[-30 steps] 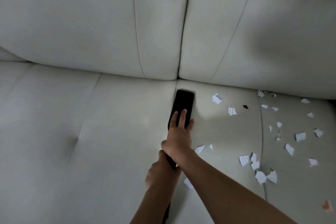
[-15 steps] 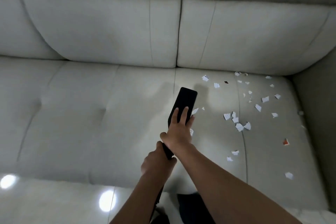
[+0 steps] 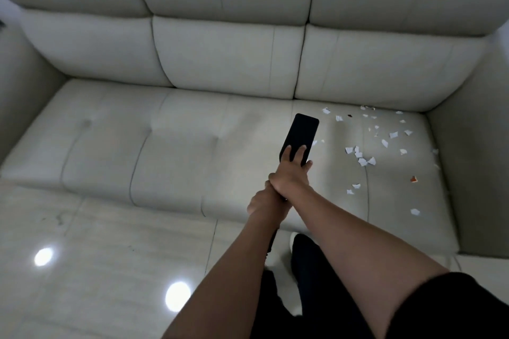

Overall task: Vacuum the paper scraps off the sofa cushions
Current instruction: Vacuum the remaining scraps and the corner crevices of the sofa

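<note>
- Paper scraps (image 3: 363, 158) lie scattered over the right-hand seat cushion (image 3: 330, 201) of the cream sofa (image 3: 225, 58). They are thickest in a cluster near the middle, with loose bits up by the backrest and out toward the armrest (image 3: 473, 146).
- One orange scrap (image 3: 414, 179) sits apart near the armrest, and a lone white one lies close to the front edge.
- My black vacuum nozzle (image 3: 301, 132) rests on the seat just left of the mess, with a couple of small scraps right beside its right edge.
- My right hand (image 3: 290, 173) is clamped on the rear of the nozzle, fingers over the top and thumb down the side.
- My left hand (image 3: 257, 202) sits behind it, partly hidden under the right wrist, and looks wrapped around the wand (image 3: 272, 242).
- I judge the job about half done, since the left and middle cushions look clean.
- To do this pass well, I'd keep the nozzle flat on the leather and sweep right in slow overlapping strokes. I'd approach the light pieces gently so they don't skitter off, then work the seams and the armrest crevice.
- No bin or dust cup is in view, so I cannot tell how full the vacuum is.
</note>
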